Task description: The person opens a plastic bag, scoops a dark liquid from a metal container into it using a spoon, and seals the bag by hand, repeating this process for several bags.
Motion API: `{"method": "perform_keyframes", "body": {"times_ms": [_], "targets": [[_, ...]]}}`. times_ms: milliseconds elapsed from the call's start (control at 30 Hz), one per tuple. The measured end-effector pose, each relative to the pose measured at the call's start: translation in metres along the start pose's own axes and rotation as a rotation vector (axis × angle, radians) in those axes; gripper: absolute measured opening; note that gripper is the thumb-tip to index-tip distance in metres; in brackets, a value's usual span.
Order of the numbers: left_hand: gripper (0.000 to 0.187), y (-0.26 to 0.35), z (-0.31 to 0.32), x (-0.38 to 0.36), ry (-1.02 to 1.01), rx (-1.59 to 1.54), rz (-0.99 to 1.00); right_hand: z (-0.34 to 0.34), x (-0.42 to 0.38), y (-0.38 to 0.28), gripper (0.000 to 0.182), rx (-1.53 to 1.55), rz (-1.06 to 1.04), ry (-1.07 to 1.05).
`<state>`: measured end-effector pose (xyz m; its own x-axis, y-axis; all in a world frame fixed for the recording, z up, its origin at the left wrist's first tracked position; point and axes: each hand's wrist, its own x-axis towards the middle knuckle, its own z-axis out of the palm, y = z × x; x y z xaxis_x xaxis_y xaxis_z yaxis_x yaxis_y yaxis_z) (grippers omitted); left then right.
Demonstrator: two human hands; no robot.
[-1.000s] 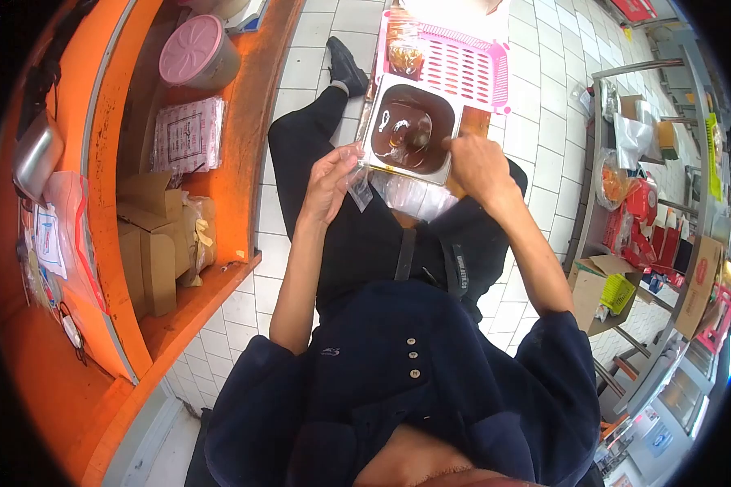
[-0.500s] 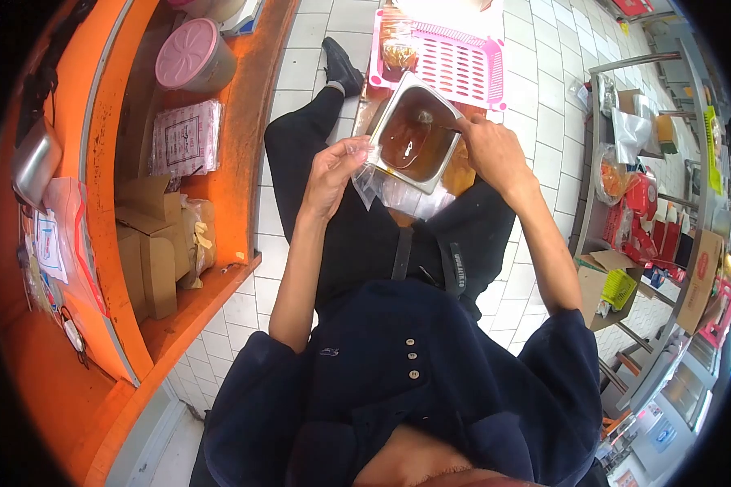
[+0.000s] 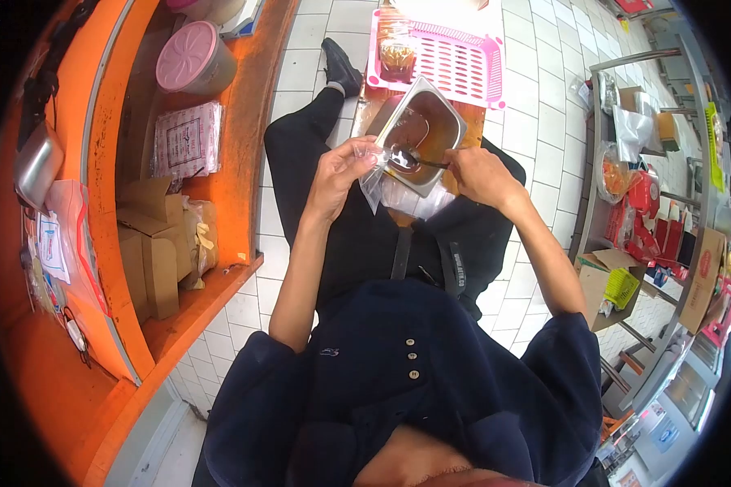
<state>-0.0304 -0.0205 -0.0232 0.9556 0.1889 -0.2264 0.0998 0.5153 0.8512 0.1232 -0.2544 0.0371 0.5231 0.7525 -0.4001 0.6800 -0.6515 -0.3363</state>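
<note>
A small clear plastic bag [image 3: 374,174] is pinched in the left hand [image 3: 337,174], just beside the tilted metal tray [image 3: 455,122] of brown sauce on the lap. A spoon [image 3: 414,161] is gripped by the right hand [image 3: 475,174], its bowl at the bag's mouth. A pink basket [image 3: 463,61] is seen beyond the tray.

My right hand [image 3: 473,172] has drawn back from over the square steel pan of dark brown sauce [image 3: 421,134] toward its near right corner, and it now holds a spoon [image 3: 414,161] whose bowl has come to the pan's near edge. The pan, flat a second ago, has tipped up further, so the sauce has pooled at its near side. My left hand [image 3: 335,177] has lifted the small clear plastic bag [image 3: 375,166] up to that near edge, beside the spoon.
</note>
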Motion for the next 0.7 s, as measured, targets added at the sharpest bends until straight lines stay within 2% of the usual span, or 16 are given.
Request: {"method": "perform_keyframes", "body": {"times_ms": [100,167,200,267,300,367,500,567,700], "targets": [[0.034,-0.001,-0.001,-0.001,0.002,-0.005,-0.016,0.000,0.008,0.020,0.032,0.127,-0.024,-0.117],[0.034,-0.001,-0.003,-0.002,0.013,-0.004,0.003,0.017,0.017,0.045,0.034,0.436,-0.060,-0.202],[0.034,0.001,-0.003,-0.002,0.015,-0.002,0.005,0.025,0.020,0.052,0.034,0.436,-0.064,-0.201],[0.033,0.005,0.000,-0.005,0.028,0.007,-0.012,0.035,0.022,0.062,0.033,0.845,0.038,-0.348],[0.033,0.004,-0.001,-0.005,0.029,0.007,-0.013,0.036,0.019,0.064,0.033,0.845,0.037,-0.349],[0.032,0.004,-0.001,-0.006,0.032,0.007,-0.005,0.039,0.013,0.068,0.028,1.046,0.017,-0.373],[0.033,0.004,-0.007,-0.006,0.036,0.004,0.015,0.050,0.000,0.071,0.021,1.167,0.030,-0.345],[0.035,0.006,-0.009,-0.006,0.057,-0.018,-0.011,0.054,-0.005,0.069,0.011,1.279,0.047,-0.285],[0.035,0.005,-0.013,-0.007,0.104,0.005,0.001,0.059,-0.010,0.067,0.012,1.317,0.033,-0.228]]}}
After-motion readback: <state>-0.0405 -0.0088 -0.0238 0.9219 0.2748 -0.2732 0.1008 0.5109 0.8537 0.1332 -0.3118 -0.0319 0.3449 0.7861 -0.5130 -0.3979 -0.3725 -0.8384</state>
